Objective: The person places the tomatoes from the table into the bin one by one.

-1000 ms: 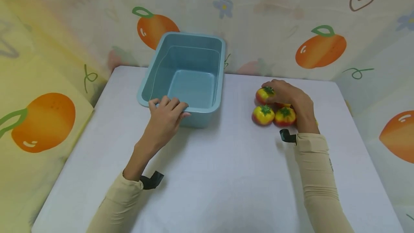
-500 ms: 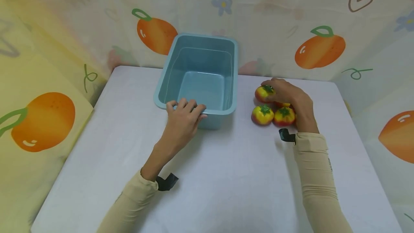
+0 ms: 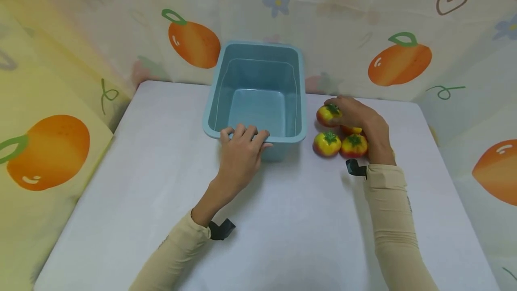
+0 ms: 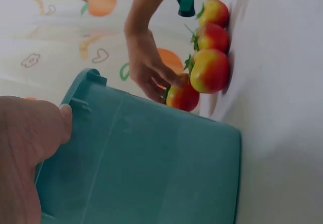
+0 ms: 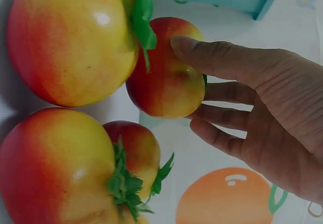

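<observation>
In the upper middle of the head view, here's the tub (image 3: pixel 287 139), upright on the white table (image 3: pixel 291 228), its far rim overlapping the printed wall (image 3: pixel 323 26). The left hand (image 3: pixel 241 158) has it by the near rim: fingers bent over the lip, thumb on the outer side, a close hold. Right of the tub, just a narrow strip of table, then the fruit. Plenty of room on the other side, though: white cloth runs from the tub out to the slanting left edge, and down the lower middle of the frame too. The back edge passes close behind tub and fruit alike.

Over at centre right, the right hand (image 3: pixel 357 113) pinches the held fruit (image 3: pixel 328 116), thumb on one side, fingers on the other, spread just about its width. Whether it's off the cloth, I can't tell.

Now the count! One tub. Two hands, two tan sleeves (image 3: pixel 389 219), a dark mount (image 3: pixel 222 229) at each wrist. At least four fruits, red and yellow: the held one and three other fruits (image 3: pixel 327 144) bunched just beside it; whether the wrist hides more, I can't tell. Four big oranges (image 3: pixel 400 64) printed round the walls.
</observation>
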The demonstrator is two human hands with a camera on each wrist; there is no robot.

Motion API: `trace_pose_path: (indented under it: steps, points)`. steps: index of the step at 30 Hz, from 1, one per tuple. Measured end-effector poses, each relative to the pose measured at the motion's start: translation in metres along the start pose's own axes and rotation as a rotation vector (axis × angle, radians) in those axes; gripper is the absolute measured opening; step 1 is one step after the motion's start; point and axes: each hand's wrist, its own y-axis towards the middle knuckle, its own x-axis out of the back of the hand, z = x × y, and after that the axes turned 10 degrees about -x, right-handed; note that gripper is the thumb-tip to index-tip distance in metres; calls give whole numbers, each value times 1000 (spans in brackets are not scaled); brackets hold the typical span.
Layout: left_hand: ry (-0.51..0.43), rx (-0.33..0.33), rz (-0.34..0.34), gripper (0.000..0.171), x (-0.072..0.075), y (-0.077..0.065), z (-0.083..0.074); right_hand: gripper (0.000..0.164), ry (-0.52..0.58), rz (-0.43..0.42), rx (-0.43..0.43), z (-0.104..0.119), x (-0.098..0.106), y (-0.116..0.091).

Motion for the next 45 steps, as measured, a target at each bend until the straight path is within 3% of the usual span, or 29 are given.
trace_pose_path:
  steps: [7,19,29,32,40,45]
  points:
    - [-38,-16,-1,24,2,0,8,64,-5,31,-94,1,8,-5]
    - [-52,6,29,26,2,0,6,63,-25,13,-64,3,9,-14]
    - [-339,56,-21,27,23,3,15,67,-35,2,-67,6,18,-26]
    - [-384,65,-30,27,30,3,18,68,-40,-6,-67,8,21,-29]
    - [-332,-29,-69,35,39,0,39,66,-85,-29,-39,10,29,-38]
    - [-252,-53,-21,49,48,-7,65,65,-92,-75,-2,13,33,-49]
